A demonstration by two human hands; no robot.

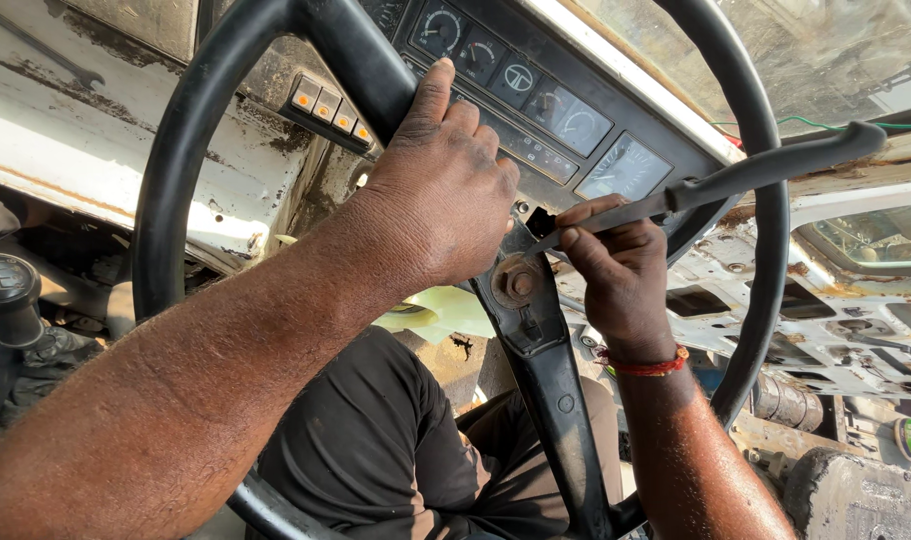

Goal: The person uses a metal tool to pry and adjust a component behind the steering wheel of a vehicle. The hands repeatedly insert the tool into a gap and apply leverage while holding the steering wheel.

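A big black steering wheel (165,200) fills the view, with a rusty nut (518,283) at its hub. My left hand (445,190) lies over the upper spoke just left of the nut, fingers curled around it and thumb pointing up along the spoke. My right hand (620,275), a red thread at its wrist, pinches the flat grey metal shank of a long black lever (775,165). The shank's tip reaches in beside the nut. The lever's black end sticks out to the right, past the wheel rim.
Behind the wheel sits a dark instrument panel (565,115) with round gauges and a row of orange-marked switches (325,105). A black gear knob (3,285) stands at the far left. The stripped white metal dashboard (855,300) has open holes at the right.
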